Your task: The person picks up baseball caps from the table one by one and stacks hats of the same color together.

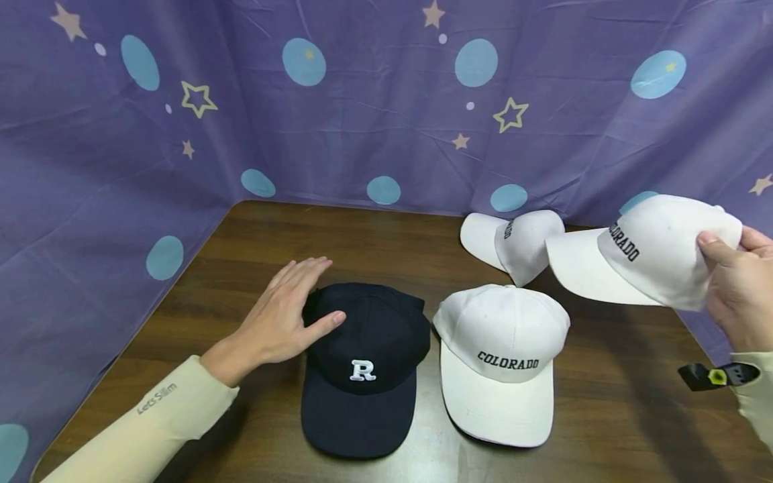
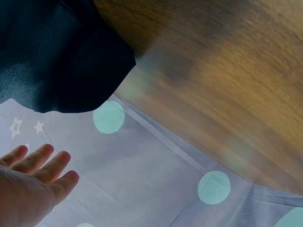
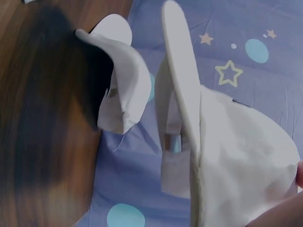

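My right hand grips a white baseball cap by the back of its crown, thumb on the near side. This cap is lifted over the table's right side, its brim pointing left; in the right wrist view the held cap shows from the side. My left hand is at the left side of a black baseball cap with a white R, fingers extended and thumb overlapping the crown. Beside the black cap lies a white COLORADO cap, brim toward me. In the left wrist view, the left fingers look straight and spread.
Another white cap lies on its side at the back right of the brown wooden table, partly behind the held one. A purple cloth with stars and blue dots hangs along the table's back and left edges.
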The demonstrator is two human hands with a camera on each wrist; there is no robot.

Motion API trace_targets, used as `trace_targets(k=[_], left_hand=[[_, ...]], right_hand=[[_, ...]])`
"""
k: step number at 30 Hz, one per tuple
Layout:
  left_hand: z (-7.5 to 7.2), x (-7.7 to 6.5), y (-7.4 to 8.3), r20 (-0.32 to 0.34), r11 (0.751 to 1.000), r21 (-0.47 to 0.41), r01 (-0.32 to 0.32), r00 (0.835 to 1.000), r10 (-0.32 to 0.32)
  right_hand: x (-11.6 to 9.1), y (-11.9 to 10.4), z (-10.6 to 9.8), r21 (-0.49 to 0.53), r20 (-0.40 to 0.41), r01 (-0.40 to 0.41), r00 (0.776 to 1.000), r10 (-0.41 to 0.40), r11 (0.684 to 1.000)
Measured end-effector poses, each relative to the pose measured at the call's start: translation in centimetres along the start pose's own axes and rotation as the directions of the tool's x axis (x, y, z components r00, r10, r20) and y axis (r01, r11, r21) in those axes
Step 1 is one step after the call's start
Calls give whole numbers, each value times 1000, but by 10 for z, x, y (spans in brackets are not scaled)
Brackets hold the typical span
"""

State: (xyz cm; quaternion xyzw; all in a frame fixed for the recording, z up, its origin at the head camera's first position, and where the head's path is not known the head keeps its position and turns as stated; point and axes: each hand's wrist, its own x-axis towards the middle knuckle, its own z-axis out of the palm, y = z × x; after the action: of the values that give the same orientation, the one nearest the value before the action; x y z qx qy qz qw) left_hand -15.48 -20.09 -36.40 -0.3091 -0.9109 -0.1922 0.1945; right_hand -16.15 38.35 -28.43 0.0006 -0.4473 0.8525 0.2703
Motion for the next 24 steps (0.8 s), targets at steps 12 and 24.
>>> trace_targets(k=[12, 24], left_hand=[[0, -1, 1, 3, 1000, 4, 1, 1000, -1], [-1, -2, 2, 5, 1000, 3, 9, 1000, -9]], right_hand=[[-15, 3, 16, 143, 410, -139, 909, 69, 980], [-28, 8, 40, -33, 685, -173, 713, 149, 984]])
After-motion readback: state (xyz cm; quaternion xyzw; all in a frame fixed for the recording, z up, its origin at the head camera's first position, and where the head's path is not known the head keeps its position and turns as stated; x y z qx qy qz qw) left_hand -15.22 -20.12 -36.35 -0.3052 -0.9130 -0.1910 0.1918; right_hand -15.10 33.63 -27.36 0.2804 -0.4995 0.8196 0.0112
